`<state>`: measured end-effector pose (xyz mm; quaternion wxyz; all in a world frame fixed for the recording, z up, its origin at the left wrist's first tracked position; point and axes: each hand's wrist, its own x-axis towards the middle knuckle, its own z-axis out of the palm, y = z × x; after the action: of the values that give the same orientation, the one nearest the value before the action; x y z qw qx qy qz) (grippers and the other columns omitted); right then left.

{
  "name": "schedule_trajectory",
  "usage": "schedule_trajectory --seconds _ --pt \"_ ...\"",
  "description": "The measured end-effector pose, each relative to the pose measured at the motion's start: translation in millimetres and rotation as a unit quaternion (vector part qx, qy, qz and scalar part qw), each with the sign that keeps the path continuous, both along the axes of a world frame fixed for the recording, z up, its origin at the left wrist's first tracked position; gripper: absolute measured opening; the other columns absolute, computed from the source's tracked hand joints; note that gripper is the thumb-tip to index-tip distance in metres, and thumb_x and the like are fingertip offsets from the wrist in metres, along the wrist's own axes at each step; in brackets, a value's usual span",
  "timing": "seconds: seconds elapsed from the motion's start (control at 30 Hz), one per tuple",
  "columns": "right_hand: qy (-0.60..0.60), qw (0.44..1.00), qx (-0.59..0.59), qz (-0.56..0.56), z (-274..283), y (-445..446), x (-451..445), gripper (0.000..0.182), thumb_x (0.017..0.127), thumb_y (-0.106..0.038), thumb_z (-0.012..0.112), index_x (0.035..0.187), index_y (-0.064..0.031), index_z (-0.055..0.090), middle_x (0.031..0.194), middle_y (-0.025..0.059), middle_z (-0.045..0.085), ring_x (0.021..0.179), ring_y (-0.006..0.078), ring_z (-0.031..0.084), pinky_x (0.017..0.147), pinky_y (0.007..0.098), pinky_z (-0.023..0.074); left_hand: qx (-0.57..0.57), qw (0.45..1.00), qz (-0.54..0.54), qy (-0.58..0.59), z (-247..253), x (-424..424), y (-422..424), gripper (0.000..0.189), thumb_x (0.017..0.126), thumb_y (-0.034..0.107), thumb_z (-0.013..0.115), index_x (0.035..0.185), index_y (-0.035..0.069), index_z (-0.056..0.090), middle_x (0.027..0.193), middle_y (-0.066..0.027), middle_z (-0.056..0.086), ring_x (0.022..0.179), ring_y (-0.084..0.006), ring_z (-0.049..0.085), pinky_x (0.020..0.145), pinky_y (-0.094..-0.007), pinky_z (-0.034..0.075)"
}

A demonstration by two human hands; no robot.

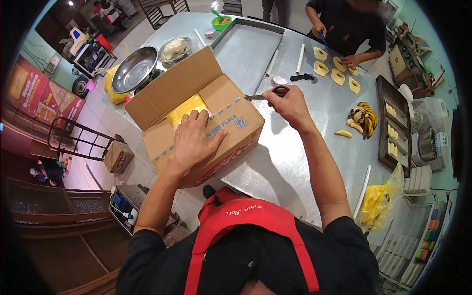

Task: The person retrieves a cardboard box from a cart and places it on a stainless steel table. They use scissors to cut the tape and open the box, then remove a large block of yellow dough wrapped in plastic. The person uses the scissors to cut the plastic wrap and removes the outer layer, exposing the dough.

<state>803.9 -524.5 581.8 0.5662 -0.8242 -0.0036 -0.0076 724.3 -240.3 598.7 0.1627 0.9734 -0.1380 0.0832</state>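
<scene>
A large brown cardboard box [239, 134] with printed tape sits at the table's front left corner. One of its flaps [177, 86] stands raised, and yellow plastic [188, 108] shows through the gap. My left hand [197, 142] lies on the near flap, thumb spread, fingertips hooked at the flap's edge beside the plastic. With my right hand [289, 107] I hold a pair of dark-handled scissors [282, 90] by the handle. Their blades point left and meet the box's far right edge, at the end of the tape.
On the metal table [280, 158] lie ring-shaped dough pieces [337, 76], a pastry wheel [304, 77], bananas [363, 116] and a metal tray [247, 48]. A steel pan [135, 70] stands beyond the box. A co-worker [346, 29] handles dough across the table. A wooden tray [394, 125] is at right.
</scene>
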Motion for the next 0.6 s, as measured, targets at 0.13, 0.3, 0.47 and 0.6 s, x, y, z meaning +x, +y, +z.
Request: schedule_trajectory --seconds 0.13,0.3,0.47,0.6 --pt "-0.072 0.992 0.073 -0.066 -1.3 -5.3 -2.2 0.025 0.093 -0.024 0.075 0.092 0.0004 0.078 0.072 0.0032 0.071 0.065 0.0090 0.060 0.061 0.0270 0.0474 -0.015 1.000 -0.016 0.003 -3.7 4.0 8.1 0.065 0.087 0.055 0.078 0.112 -0.002 0.062 0.102 -0.0213 0.065 0.099 -0.0402 0.064 0.089 -0.0519 0.051" --pt "-0.218 0.962 0.073 -0.145 -35.4 33.6 -49.6 0.020 0.101 -0.013 0.068 0.116 -0.0010 0.074 0.092 0.0075 0.068 0.080 0.0138 0.062 0.073 0.0295 0.0503 0.035 0.996 -0.008 0.084 17.5 14.3 3.9 0.064 0.081 0.053 0.082 0.106 -0.002 0.062 0.093 -0.0205 0.070 0.084 -0.0434 0.070 0.078 -0.0525 0.056" --pt "-0.393 0.908 -0.007 -0.142 -65.4 75.3 -54.5 0.017 0.106 -0.008 0.056 0.117 -0.0005 0.066 0.101 0.0154 0.062 0.092 0.0294 0.061 0.085 0.0388 0.0502 0.063 0.998 -0.012 0.002 65.8 -32.8 -34.9 0.043 0.089 0.037 0.077 0.107 0.001 0.062 0.088 -0.0209 0.074 0.085 -0.0414 0.073 0.076 -0.0526 0.056" --pt "-0.351 0.924 0.072 -0.133 -88.6 68.3 -49.7 0.017 0.108 -0.007 0.047 0.111 0.0001 0.062 0.099 0.0131 0.059 0.092 0.0269 0.059 0.086 0.0368 0.0492 0.033 0.972 -0.120 0.201 103.6 -51.3 16.3 0.051 0.094 0.030 0.071 0.136 0.003 0.058 0.102 -0.0220 0.074 0.089 -0.0436 0.072 0.081 -0.0508 0.057"
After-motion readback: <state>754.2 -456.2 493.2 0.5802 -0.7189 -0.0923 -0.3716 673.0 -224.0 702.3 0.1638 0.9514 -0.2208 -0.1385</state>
